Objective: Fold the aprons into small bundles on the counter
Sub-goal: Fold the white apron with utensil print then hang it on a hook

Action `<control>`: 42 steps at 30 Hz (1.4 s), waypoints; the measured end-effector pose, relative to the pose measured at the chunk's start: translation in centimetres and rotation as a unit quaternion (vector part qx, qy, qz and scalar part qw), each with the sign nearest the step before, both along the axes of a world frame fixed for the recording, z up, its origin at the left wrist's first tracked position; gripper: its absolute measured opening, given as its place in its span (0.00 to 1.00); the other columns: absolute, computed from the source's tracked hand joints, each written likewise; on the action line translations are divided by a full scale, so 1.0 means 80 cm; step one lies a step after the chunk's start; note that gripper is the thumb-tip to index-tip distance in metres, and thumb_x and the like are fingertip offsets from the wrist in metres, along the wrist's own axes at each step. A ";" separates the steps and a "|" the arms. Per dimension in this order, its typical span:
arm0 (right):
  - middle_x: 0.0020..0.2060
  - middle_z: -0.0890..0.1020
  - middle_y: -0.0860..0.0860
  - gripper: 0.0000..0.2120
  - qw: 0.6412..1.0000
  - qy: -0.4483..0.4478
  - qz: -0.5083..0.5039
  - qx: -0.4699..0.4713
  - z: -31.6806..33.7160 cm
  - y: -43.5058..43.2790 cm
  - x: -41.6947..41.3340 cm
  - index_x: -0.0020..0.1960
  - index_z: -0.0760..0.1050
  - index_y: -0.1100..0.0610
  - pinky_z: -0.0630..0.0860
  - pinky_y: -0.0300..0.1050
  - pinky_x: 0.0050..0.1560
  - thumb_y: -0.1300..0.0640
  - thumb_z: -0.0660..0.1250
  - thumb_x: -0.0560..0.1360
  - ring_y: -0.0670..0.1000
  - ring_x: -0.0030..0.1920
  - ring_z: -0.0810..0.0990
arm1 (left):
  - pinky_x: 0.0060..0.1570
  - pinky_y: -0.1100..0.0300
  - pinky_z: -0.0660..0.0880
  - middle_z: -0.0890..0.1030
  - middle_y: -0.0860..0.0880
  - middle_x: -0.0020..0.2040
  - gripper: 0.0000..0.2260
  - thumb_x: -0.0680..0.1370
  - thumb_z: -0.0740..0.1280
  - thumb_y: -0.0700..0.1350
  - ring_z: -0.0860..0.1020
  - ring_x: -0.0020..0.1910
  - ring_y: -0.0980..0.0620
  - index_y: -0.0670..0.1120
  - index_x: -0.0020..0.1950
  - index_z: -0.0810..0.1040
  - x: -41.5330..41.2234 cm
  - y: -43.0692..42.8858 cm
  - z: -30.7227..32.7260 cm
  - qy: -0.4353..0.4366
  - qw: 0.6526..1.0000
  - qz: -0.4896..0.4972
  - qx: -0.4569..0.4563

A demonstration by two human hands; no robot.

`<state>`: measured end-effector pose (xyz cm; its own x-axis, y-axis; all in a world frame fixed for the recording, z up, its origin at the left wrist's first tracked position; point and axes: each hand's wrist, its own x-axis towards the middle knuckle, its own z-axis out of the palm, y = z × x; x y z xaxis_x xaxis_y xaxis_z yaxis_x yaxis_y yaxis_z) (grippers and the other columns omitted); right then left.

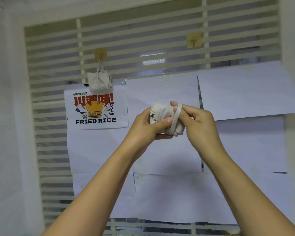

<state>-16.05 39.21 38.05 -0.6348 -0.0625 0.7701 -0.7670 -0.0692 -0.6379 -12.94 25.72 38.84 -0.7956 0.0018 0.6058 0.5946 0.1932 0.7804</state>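
Observation:
A cream apron, folded into a small bundle (162, 114), is held up in front of the wall at chest height. My left hand (148, 126) grips the bundle from the left, thumb across its front. My right hand (196, 120) holds it from the right, with the apron's strap (175, 116) looped over its fingers and running down around the bundle. A second cream apron bundle (99, 80) hangs by its strap from a wall hook (100, 54) at upper left. The counter is out of view.
A slatted window wall is covered with white paper sheets (169, 150). A "FRIED RICE" poster (95, 111) is stuck under the hanging bundle. Another hook (194, 40) sits bare at upper right. White walls frame both sides.

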 end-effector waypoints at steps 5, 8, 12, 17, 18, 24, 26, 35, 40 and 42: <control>0.34 0.83 0.58 0.12 0.998 -0.052 0.026 0.040 0.032 0.040 -0.012 0.40 0.84 0.57 0.75 0.42 0.31 0.65 0.63 0.75 0.52 0.33 0.80 | 0.41 0.51 0.82 0.82 0.43 0.42 0.08 0.74 0.70 0.33 0.82 0.40 0.46 0.41 0.51 0.78 -0.014 0.019 0.007 0.055 0.996 -0.024 -0.062; 0.35 0.84 0.59 0.09 0.996 -0.076 0.035 0.031 0.044 0.051 -0.027 0.38 0.84 0.59 0.77 0.45 0.35 0.66 0.66 0.72 0.54 0.35 0.81 | 0.40 0.53 0.82 0.82 0.45 0.40 0.08 0.74 0.71 0.35 0.83 0.39 0.47 0.43 0.51 0.80 -0.026 0.027 0.010 0.073 0.995 -0.018 -0.071; 0.37 0.85 0.59 0.06 0.991 -0.129 0.024 -0.008 0.064 0.044 -0.057 0.39 0.84 0.60 0.80 0.53 0.45 0.65 0.69 0.69 0.58 0.39 0.83 | 0.42 0.50 0.82 0.83 0.46 0.43 0.10 0.74 0.72 0.38 0.83 0.42 0.47 0.44 0.55 0.80 -0.056 0.031 0.023 0.121 0.987 0.041 -0.098; 0.23 0.78 0.52 0.16 0.994 -0.098 -0.012 -0.052 0.096 0.015 -0.083 0.29 0.80 0.56 0.72 0.38 0.30 0.69 0.62 0.70 0.51 0.25 0.76 | 0.43 0.55 0.82 0.83 0.47 0.46 0.11 0.75 0.70 0.39 0.82 0.43 0.49 0.45 0.58 0.79 -0.083 0.013 0.053 0.169 0.974 0.063 -0.135; 0.21 0.76 0.50 0.19 0.994 -0.092 -0.024 -0.061 0.103 0.009 -0.090 0.25 0.77 0.54 0.69 0.35 0.27 0.69 0.60 0.70 0.49 0.23 0.74 | 0.44 0.55 0.82 0.83 0.47 0.46 0.11 0.76 0.70 0.39 0.82 0.44 0.50 0.44 0.57 0.79 -0.090 0.008 0.059 0.173 0.973 0.063 -0.138; 0.25 0.67 0.51 0.14 0.985 -0.020 -0.162 -0.061 0.134 -0.009 -0.135 0.29 0.63 0.56 0.64 0.38 0.25 0.64 0.60 0.71 0.54 0.30 0.64 | 0.47 0.57 0.81 0.83 0.49 0.46 0.06 0.78 0.68 0.40 0.82 0.45 0.51 0.45 0.54 0.79 -0.118 -0.002 0.098 0.171 0.974 0.028 -0.148; 0.23 0.69 0.50 0.13 0.986 -0.017 -0.141 -0.089 0.138 -0.007 -0.142 0.28 0.65 0.60 0.67 0.37 0.25 0.61 0.62 0.70 0.51 0.27 0.67 | 0.43 0.61 0.80 0.83 0.49 0.46 0.06 0.78 0.68 0.41 0.81 0.43 0.54 0.45 0.54 0.79 -0.130 -0.002 0.111 0.168 0.974 0.012 -0.154; 0.33 0.78 0.59 0.10 0.976 -0.029 -0.130 -0.171 0.199 0.016 -0.176 0.38 0.79 0.67 0.80 0.55 0.38 0.60 0.70 0.64 0.55 0.33 0.78 | 0.39 0.65 0.79 0.82 0.43 0.51 0.11 0.77 0.68 0.42 0.81 0.43 0.52 0.39 0.58 0.78 -0.196 0.034 0.156 0.142 0.990 -0.018 -0.018; 0.32 0.74 0.51 0.11 0.972 -0.045 -0.212 -0.085 0.255 0.022 -0.195 0.32 0.68 0.55 0.74 0.44 0.36 0.60 0.66 0.72 0.52 0.36 0.76 | 0.33 0.66 0.78 0.79 0.47 0.43 0.08 0.76 0.71 0.40 0.77 0.36 0.54 0.41 0.51 0.73 -0.235 0.057 0.198 0.135 0.990 0.017 0.045; 0.33 0.71 0.51 0.12 0.978 -0.061 -0.197 -0.027 0.272 0.027 -0.203 0.35 0.66 0.55 0.72 0.42 0.36 0.62 0.62 0.76 0.48 0.33 0.72 | 0.30 0.68 0.77 0.77 0.49 0.42 0.09 0.75 0.71 0.39 0.77 0.36 0.54 0.41 0.52 0.73 -0.249 0.058 0.211 0.143 0.988 0.023 0.051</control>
<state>-32.32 41.35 59.84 -0.6881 0.2445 0.6832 -0.6599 0.1809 -0.7293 -32.84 30.35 55.71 -0.5904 -0.1027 0.8006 0.7855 0.1551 0.5991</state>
